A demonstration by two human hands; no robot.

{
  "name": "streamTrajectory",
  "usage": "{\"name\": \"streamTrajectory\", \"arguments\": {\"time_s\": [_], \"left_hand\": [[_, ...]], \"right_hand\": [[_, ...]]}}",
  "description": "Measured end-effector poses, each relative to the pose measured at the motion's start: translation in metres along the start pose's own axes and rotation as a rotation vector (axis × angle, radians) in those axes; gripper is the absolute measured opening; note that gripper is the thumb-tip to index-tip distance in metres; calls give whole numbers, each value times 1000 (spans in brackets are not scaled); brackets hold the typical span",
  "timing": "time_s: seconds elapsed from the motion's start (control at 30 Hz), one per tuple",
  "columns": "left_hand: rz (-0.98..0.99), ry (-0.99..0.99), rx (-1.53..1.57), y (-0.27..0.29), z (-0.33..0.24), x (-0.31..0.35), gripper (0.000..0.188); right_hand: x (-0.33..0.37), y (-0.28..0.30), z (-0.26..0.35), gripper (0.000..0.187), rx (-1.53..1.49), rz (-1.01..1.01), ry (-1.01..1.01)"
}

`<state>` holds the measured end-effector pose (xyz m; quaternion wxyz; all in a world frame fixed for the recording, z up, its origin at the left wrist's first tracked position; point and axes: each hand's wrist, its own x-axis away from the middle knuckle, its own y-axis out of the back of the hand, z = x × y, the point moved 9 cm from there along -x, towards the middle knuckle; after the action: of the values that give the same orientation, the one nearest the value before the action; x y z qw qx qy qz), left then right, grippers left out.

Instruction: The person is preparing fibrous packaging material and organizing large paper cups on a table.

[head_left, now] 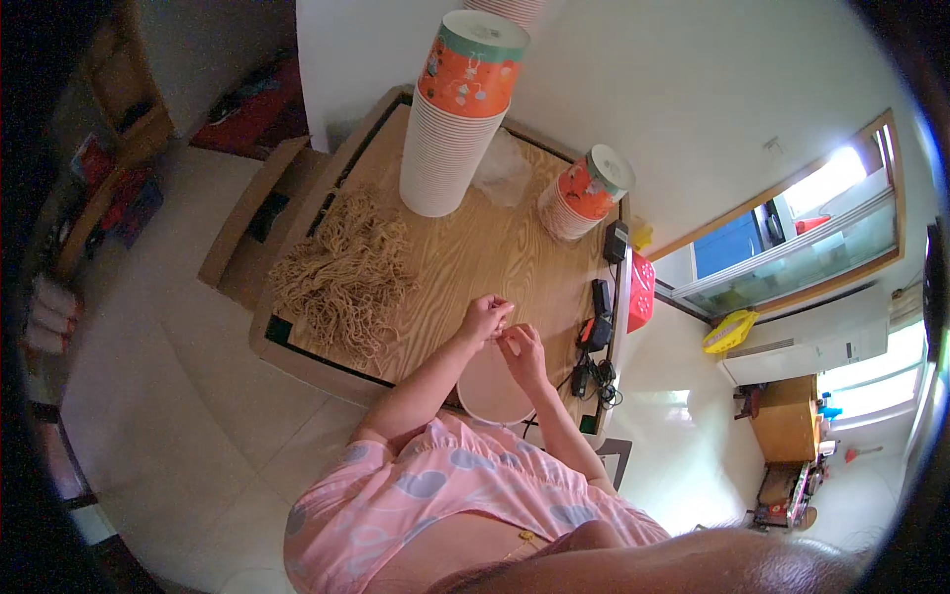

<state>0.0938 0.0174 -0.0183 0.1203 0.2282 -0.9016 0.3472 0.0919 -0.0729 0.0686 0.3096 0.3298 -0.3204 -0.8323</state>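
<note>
My left hand (485, 320) and my right hand (522, 353) meet close together near the table's front edge. The fingers of both are pinched, and whatever lies between them is too small to make out. Just below them a round, pale paper bucket (487, 391) stands with its open top facing up, partly covered by my hands and forearms. To the left on the wood-grain table (450, 282) lies a large tangled heap of tan cord (348, 272).
At the back rise a tall stack of upturned paper buckets (450, 148) and a shorter stack (584, 193). Along the right edge sit a black adapter (616, 241), an orange-black tool (595, 334) and coiled black cables (597, 384). A cardboard box (252, 233) stands left of the table.
</note>
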Motion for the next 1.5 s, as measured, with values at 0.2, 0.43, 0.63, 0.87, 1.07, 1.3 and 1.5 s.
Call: {"name": "streamTrajectory", "arguments": {"time_s": [0.2,0.43,0.63,0.87,1.07,1.3,1.5], "left_hand": [[1,-11,21,4,0,-1,8],[-12,-56,-9,13,4,0,8],[-9,-66,-59,12,3,3,10],[-63,-355,-418,14,-1,1,12],[-70,-359,-645,29,-7,16,11],[155,-85,-793,10,8,25,8],[262,-32,-799,6,20,18,9]], "right_hand": [[4,-8,-18,15,-229,45,-186],[17,6,2,18,-196,93,-230],[52,-40,-16,33,-21,529,-346],[63,-74,-40,33,-62,532,-67],[51,-42,6,22,-80,661,-162],[37,-13,35,18,-201,521,-251],[22,3,85,21,-129,360,-30]]}}
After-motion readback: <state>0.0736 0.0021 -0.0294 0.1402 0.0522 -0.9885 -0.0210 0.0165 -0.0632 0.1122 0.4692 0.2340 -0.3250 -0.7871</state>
